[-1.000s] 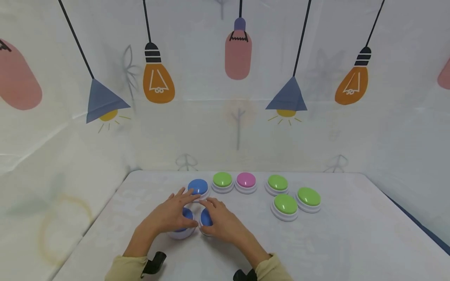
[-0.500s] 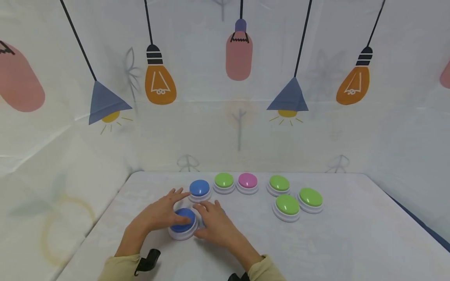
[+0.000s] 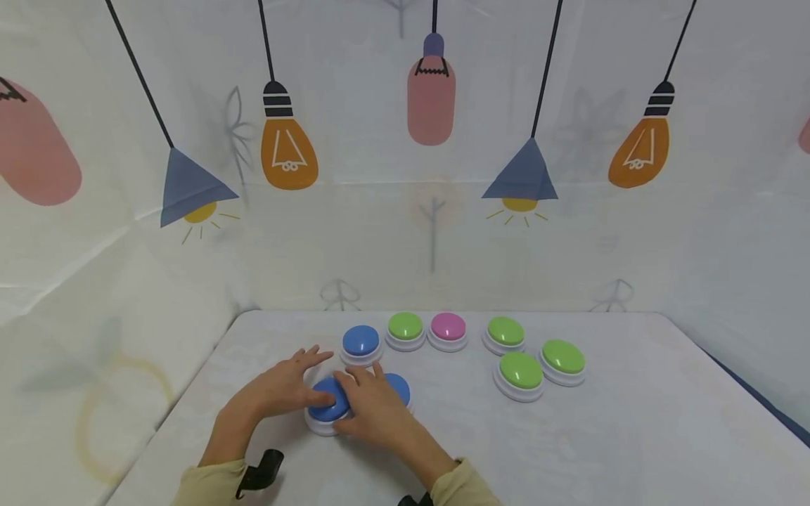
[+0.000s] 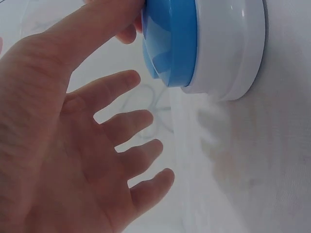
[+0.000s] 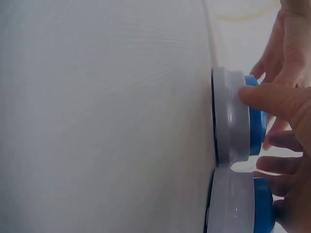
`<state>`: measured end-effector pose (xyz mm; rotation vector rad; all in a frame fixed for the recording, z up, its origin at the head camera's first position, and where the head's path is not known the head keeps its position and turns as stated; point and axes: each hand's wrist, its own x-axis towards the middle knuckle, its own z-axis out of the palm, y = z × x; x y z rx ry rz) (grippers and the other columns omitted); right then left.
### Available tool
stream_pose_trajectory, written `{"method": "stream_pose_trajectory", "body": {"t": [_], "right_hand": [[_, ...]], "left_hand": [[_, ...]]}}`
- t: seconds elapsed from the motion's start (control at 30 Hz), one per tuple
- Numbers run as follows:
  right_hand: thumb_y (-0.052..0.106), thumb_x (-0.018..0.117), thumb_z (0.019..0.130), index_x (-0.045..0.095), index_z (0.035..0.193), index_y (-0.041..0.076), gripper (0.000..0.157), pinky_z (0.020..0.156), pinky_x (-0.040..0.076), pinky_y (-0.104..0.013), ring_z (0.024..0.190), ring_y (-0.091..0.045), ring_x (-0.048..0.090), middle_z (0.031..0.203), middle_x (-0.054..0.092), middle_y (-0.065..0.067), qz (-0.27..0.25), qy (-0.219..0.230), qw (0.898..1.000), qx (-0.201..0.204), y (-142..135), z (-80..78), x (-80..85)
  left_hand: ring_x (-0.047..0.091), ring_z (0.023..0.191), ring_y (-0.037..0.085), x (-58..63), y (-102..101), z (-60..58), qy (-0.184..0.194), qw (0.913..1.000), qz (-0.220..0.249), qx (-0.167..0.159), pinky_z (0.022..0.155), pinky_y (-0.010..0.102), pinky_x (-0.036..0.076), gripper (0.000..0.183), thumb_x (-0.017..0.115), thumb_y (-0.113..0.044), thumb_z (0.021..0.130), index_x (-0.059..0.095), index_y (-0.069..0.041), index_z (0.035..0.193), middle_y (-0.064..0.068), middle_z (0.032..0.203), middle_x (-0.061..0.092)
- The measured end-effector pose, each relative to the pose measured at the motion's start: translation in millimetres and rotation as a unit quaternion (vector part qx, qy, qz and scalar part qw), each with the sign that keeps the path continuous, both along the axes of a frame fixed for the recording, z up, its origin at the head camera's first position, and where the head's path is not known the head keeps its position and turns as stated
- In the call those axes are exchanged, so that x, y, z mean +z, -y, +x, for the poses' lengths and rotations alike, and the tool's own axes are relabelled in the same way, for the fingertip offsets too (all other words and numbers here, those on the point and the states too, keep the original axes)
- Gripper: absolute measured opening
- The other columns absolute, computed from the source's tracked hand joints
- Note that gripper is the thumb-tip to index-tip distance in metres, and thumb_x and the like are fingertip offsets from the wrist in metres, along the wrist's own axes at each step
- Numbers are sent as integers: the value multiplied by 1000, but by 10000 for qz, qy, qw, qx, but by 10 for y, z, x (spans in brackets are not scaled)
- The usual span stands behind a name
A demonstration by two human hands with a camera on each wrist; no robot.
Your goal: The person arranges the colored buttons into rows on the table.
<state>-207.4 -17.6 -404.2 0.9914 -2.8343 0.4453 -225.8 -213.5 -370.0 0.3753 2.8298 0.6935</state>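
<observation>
Two blue push buttons with white round bases stand side by side at the front left of the white table. Over the left one my left hand has its thumb at the blue dome, its other fingers stretched out and apart from it. My right hand holds that same button from the right, thumb at the front of its white base and fingers around the far side, partly hidden. Behind the right hand shows the other blue button, partly covered. A third blue button stands farther back.
Beside the rear blue button stand a green button and a pink button. Farther right sit three more green buttons close together. The white table meets a printed cloth backdrop.
My right hand has shifted left from the right blue button to the left one, uncovering part of the right button. My left hand has drawn back slightly to the left.
</observation>
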Motion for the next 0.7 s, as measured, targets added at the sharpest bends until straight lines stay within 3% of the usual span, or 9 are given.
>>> {"method": "stream_pose_trajectory", "body": {"t": [0.13,0.37,0.7], "right_hand": [[37,78,84,50,143,8,72,119,25,-51,136,-21,47,142,54,-11,81,17,10000,-19,33,-7,-10],[44,75,86,49,145,10,73,120,21,-52,132,-15,51,140,58,-5,454,207,9987,-117,81,-20,-27],[43,74,87,48,147,11,72,121,18,-50,134,-14,50,141,57,-4,417,395,9982,-143,74,-25,-24]], "left_hand": [[25,142,53,-6,25,-1,80,10000,-40,43,105,73,28,84,77,-52,77,48,-16,148,23,157,32],[44,132,50,-4,53,11,158,9999,-62,20,100,69,39,77,77,-49,80,52,-17,145,23,144,50],[41,135,49,-16,37,9,260,9995,-155,1,102,69,37,66,75,-50,81,62,-15,136,20,146,51]]}}
